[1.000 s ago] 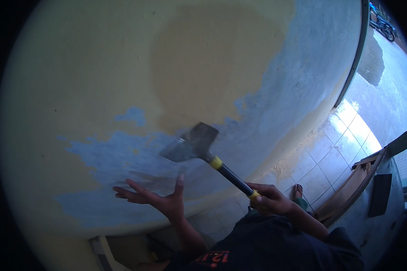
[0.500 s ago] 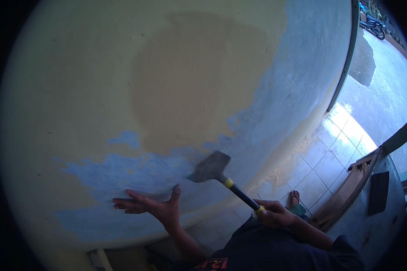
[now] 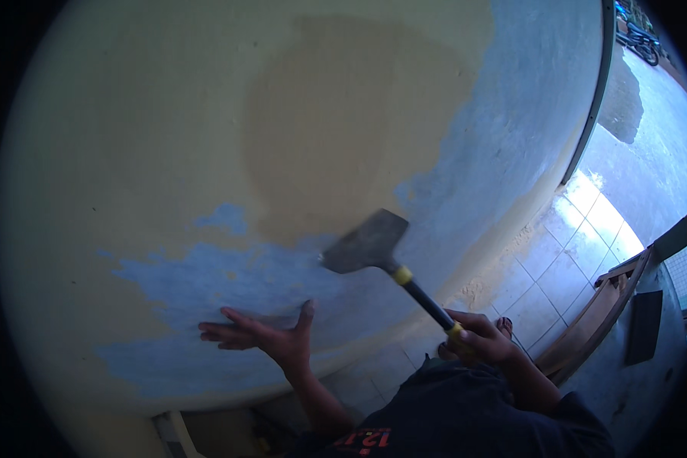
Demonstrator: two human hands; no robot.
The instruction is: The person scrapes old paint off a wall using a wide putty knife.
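My right hand [image 3: 477,336] is wrapped around the yellow-and-black handle of a long scraper [image 3: 368,243] with a wide grey blade. The blade sits at the border between the yellow-beige paint and the bared bluish-grey patch [image 3: 191,282] of the wall [image 3: 168,137]. Whether its edge touches the wall, I cannot tell. My left hand [image 3: 271,336] has its fingers spread in front of the bared patch, to the left of and below the blade, holding nothing. A darker, damp-looking area [image 3: 336,137] spreads over the paint above the blade.
Pale crumbs [image 3: 475,291] lie along the wall's foot on the tiled floor [image 3: 561,263]. A wooden frame [image 3: 588,324] stands at the right, beside a dark flat piece [image 3: 644,328]. At the far upper right, a motorcycle [image 3: 643,44] stands outside past the wall's edge [image 3: 588,130].
The scraper and my right hand have moved up and slightly right in the picture. The whole view has shifted a little. My left hand stays spread in front of the wall.
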